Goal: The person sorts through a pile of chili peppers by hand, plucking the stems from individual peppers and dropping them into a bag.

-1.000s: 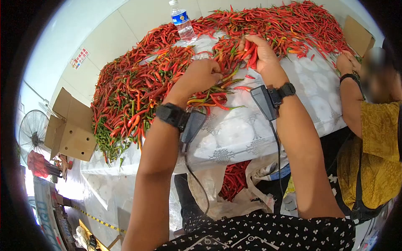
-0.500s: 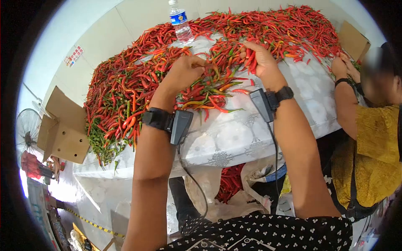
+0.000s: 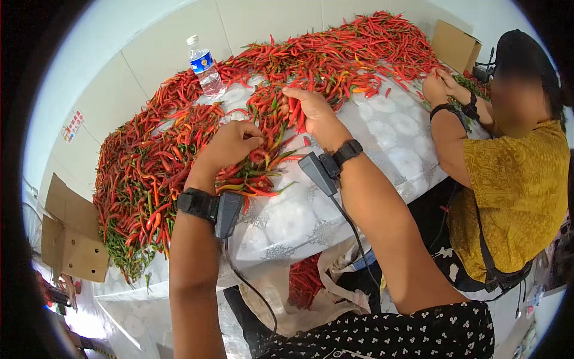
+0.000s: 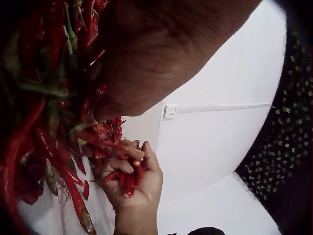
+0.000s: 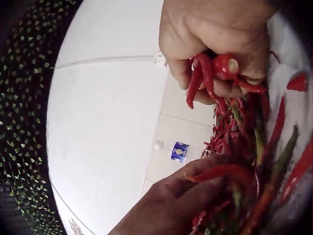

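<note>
My right hand (image 3: 317, 116) grips a small bunch of red chili peppers (image 5: 208, 73), their cut ends and tips poking out of the curled fingers. Lower and to the left in the head view, my left hand (image 3: 230, 146) is over the near edge of the chili heap (image 3: 155, 161). Its thumb and fingers pinch a curved red chili pepper (image 5: 227, 172), seen in the right wrist view. Loose red and green-tinged chilies (image 3: 254, 185) lie on the white cloth under the left hand.
A water bottle (image 3: 206, 72) stands behind the heap. On the left is an open cardboard box (image 3: 84, 251), and another box (image 3: 454, 45) is at the far right. A person in a yellow top (image 3: 514, 185) works at the right. Below the table edge, a bag (image 3: 263, 299) holds red chilies.
The head view has swung right, so the scene sits further left and more of the other person shows. My right hand keeps its chili peppers; the left thumb and fingers now pinch a curved chili pepper.
</note>
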`<state>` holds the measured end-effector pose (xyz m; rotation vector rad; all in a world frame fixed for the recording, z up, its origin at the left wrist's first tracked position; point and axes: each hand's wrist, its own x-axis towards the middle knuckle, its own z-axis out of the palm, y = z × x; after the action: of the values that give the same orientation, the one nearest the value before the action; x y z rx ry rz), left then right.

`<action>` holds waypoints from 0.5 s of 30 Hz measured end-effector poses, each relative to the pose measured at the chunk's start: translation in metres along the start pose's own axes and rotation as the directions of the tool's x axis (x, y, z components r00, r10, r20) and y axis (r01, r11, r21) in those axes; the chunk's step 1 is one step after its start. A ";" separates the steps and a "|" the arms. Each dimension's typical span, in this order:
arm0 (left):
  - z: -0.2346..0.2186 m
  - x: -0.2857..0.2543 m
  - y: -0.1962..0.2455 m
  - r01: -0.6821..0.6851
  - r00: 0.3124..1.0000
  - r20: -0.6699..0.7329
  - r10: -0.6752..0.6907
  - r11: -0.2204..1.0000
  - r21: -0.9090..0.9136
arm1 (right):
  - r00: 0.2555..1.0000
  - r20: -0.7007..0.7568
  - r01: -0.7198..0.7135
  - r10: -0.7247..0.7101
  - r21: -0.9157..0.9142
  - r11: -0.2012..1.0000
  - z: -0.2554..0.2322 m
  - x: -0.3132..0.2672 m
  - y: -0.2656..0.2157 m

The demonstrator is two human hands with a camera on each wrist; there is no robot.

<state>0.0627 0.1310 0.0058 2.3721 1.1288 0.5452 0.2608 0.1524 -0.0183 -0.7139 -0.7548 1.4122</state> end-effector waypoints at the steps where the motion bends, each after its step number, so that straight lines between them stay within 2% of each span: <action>1: 0.001 0.000 -0.003 0.005 1.000 -0.001 -0.005 1.000 -0.001 | 1.000 0.002 -0.005 0.005 0.000 1.000 -0.001 0.001 0.001; 3: -0.002 -0.004 -0.014 -0.039 0.998 0.053 0.043 0.996 -0.081 | 0.998 0.065 0.018 -0.018 0.001 1.000 -0.003 0.005 0.004; 4: -0.007 -0.011 -0.009 -0.021 0.999 0.045 0.024 0.997 -0.075 | 0.994 0.100 0.052 -0.050 -0.018 0.998 -0.002 0.004 0.003; 5: -0.012 -0.016 -0.004 0.036 0.999 0.012 -0.035 0.992 -0.120 | 0.998 0.054 0.016 -0.015 -0.018 1.000 -0.001 0.002 0.002; 7: -0.017 -0.023 -0.008 0.104 0.994 -0.025 -0.109 0.981 -0.164 | 0.997 0.071 0.024 -0.023 -0.016 1.000 -0.001 0.003 0.002; 9: -0.016 -0.024 -0.021 -0.081 0.960 -0.279 0.017 0.972 -0.220 | 0.997 0.071 0.019 -0.017 -0.022 1.000 -0.001 0.003 0.003; 10: -0.020 -0.025 -0.026 -0.062 0.959 -0.283 0.023 0.989 -0.132 | 0.998 0.061 0.022 -0.020 -0.032 0.999 -0.001 0.002 0.002; 11: -0.021 -0.025 -0.029 -0.059 0.958 -0.286 0.019 0.989 -0.133 | 0.998 0.064 0.019 -0.016 -0.033 0.999 -0.001 0.002 0.002; 13: -0.023 -0.026 -0.030 0.032 0.975 -0.207 -0.075 0.978 -0.205 | 0.998 0.066 0.006 -0.003 -0.052 0.999 0.001 0.001 0.003; 14: -0.022 -0.027 -0.031 0.036 0.975 -0.209 -0.080 0.978 -0.208 | 0.998 0.063 0.010 -0.005 -0.076 0.997 0.001 0.001 0.004; 15: -0.021 -0.026 -0.024 0.054 0.978 -0.168 -0.122 0.930 -0.363 | 0.998 0.065 0.007 -0.002 -0.076 0.997 0.003 -0.002 0.002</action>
<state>0.0214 0.1286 0.0054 1.9796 1.1014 0.8777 0.2568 0.1506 -0.0186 -0.7279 -0.8648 1.4143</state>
